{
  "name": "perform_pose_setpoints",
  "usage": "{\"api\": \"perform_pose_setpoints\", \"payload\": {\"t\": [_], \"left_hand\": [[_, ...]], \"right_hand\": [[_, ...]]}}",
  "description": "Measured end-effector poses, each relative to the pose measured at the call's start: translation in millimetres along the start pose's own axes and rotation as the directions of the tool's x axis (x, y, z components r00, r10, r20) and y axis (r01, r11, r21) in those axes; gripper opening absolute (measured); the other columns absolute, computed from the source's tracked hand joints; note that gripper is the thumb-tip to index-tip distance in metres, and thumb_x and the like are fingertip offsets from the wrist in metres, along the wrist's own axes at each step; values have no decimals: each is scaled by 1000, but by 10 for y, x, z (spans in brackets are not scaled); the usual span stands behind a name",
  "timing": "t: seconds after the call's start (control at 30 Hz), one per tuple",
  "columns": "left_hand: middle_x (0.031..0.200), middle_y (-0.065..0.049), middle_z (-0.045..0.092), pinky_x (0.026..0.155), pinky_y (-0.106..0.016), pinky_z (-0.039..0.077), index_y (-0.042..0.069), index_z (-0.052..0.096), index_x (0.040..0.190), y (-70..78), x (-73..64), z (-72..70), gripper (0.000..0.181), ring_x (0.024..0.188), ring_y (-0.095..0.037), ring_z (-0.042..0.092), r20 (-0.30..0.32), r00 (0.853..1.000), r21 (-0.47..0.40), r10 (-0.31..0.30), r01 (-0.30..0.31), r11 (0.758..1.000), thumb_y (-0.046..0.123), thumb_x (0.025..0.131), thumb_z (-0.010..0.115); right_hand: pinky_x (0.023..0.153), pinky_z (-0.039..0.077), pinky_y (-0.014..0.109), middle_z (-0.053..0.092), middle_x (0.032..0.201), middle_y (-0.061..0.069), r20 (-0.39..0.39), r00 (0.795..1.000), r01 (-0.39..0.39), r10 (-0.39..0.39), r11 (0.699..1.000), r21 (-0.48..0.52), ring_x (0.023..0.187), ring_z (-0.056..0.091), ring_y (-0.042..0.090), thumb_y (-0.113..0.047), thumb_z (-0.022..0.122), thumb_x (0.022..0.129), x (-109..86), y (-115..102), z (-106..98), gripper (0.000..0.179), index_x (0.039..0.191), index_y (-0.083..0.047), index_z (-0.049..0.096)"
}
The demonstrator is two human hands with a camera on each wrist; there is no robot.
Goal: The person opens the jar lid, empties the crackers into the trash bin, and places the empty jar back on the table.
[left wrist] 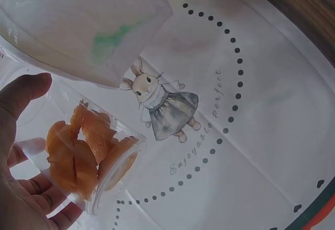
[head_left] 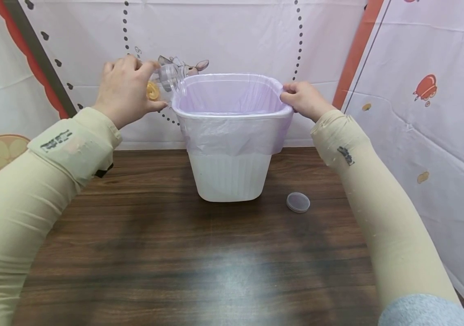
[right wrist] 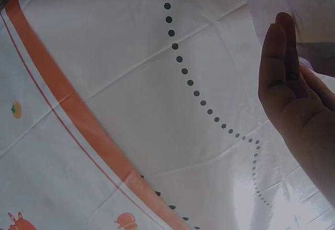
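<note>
Left hand [head_left: 128,88] grasping clear plastic cup [head_left: 169,78], orange peel-like pieces [left wrist: 73,162] inside, at left rim of white bin [head_left: 229,176]. Right hand [head_left: 305,99] pinching right rim, over purple liner [head_left: 232,131]. Judgement: brace bin, clear rim fully before any tipping.

hands [head_left: 125,93] [head_left: 307,100]: 2 | desk [head_left: 134,258]: 1 | bin [head_left: 229,179] near its far edge: 1 | purple liner [head_left: 232,136]: 1 | clear jar [head_left: 169,78]: 1 | orange pieces [left wrist: 73,159]: at least 3 | round lid [head_left: 298,202]: 1
</note>
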State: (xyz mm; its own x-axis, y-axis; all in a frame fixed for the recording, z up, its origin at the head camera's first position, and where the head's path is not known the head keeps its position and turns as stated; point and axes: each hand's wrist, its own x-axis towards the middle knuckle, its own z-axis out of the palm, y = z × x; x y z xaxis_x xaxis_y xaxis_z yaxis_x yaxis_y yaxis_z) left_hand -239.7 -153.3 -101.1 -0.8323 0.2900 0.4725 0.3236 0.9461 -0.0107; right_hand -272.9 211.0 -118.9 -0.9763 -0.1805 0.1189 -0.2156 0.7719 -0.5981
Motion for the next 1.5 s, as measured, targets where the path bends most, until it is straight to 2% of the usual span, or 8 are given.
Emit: {"api": "perform_pose_setpoints", "payload": {"t": [0.4,0.83,1.07,1.3,1.5], "left_hand": [[120,-30,48,97,-58,29,5,42,140,19,-5,-28,74,112,-46,44,4,1000,17,16,-16,1000,33,81,75],[118,-29,48,98,-59,29,3,42,140,45,4,-49,75,111,-45,44,-11,998,38,55,-55,998,32,80,76],[120,-30,49,99,-59,29,4,43,139,66,12,-58,74,113,-46,44,-26,996,66,89,-87,994,30,79,77],[119,-30,49,98,-59,29,5,44,138,68,18,-54,74,111,-46,44,-34,994,76,107,-104,992,28,77,79],[119,-30,49,99,-59,30,6,43,138,81,25,-68,75,109,-47,46,-21,992,112,124,-121,986,28,76,79]], "right_hand": [[79,45,21,57,127,20,4,1000,3,-3,1000,0,92,53,9,-22,38,98,6,-14,6,49,141,1,44],[80,45,21,56,128,19,5,1000,-3,3,1000,10,94,53,10,-22,38,98,6,-9,-16,50,142,1,43],[78,44,20,57,125,18,0,1000,-2,2,1000,-8,90,52,8,-22,38,98,4,-9,-15,49,141,1,45],[81,46,23,56,129,20,8,1000,-1,1,1000,-12,96,54,13,-23,37,98,5,-10,-13,50,142,1,43],[74,44,19,58,122,18,-2,1000,9,-9,1000,-14,87,52,8,-22,39,97,5,-4,-5,49,139,1,47]]}}
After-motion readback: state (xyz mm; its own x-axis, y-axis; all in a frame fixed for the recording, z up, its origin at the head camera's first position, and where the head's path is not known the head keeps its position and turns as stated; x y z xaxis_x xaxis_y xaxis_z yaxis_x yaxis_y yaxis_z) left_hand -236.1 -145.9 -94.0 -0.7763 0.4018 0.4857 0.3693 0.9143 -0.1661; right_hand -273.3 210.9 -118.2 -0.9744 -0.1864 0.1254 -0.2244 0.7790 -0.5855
